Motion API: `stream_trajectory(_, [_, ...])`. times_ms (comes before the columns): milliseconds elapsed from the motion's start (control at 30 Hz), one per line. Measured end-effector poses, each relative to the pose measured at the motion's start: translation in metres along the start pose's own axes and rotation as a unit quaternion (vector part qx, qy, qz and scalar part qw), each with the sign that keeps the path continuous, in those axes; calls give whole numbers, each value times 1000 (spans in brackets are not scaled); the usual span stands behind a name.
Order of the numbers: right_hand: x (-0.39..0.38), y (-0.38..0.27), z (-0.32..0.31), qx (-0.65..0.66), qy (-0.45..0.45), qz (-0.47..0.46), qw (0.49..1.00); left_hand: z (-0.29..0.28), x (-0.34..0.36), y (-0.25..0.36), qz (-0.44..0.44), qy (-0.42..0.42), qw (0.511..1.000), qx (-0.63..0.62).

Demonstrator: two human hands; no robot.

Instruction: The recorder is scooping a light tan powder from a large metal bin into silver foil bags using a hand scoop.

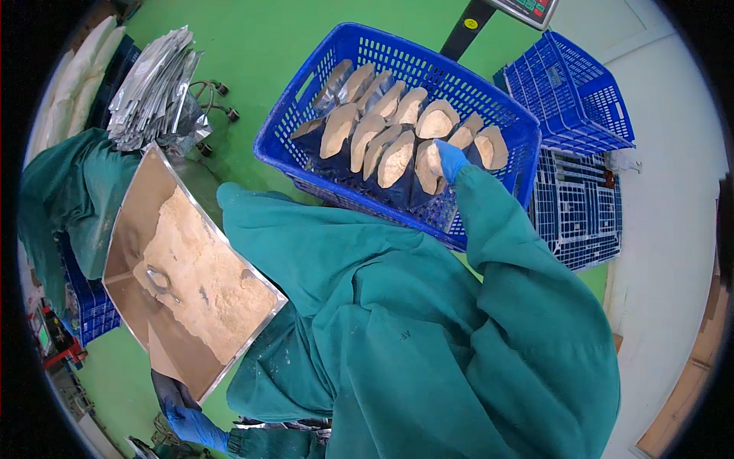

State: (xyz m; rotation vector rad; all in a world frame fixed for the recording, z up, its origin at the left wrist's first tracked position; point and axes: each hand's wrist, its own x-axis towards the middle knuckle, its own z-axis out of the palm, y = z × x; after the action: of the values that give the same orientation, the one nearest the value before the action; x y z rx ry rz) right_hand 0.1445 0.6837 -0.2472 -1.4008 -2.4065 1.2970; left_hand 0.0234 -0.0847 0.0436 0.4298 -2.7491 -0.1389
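Note:
In the blue crate [267,145], open foil pouches [395,162] filled with pale beige powder stand in rows. My right hand [453,162], in a blue glove, grips the top edge of one filled pouch [425,174] at the crate's near right. My left hand [196,425], also gloved in blue, is low at the left with its fingers closed on the lower end of another foil pouch [167,389]. That pouch's upper part overlaps the near corner of a metal tray [130,264]. Beige powder [206,268] and a metal scoop [160,281] lie in the tray.
A stack of flat foil pouches [153,92] is at the far left beside white sacks [80,84]. Scale with a post [468,30] stands behind the crate. Another blue crate [569,96] and a dark blue pallet [581,206] are on the right. A green-sleeved person [80,191] is beyond the tray.

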Motion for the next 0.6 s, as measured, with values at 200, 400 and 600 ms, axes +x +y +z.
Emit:
stream_trajectory(200, [-7,-27,28,-351,-68,-51,933,-5,-9,3,-42,-29,998,28])
stream_trajectory(400, [-47,-93,-6,-314,15,-34,949,12,-10,-21,-2,-38,994,-105])
stream_trajectory(600, [-37,-128,-6,-316,2,-90,945,18,-5,14,38,-27,971,-234])
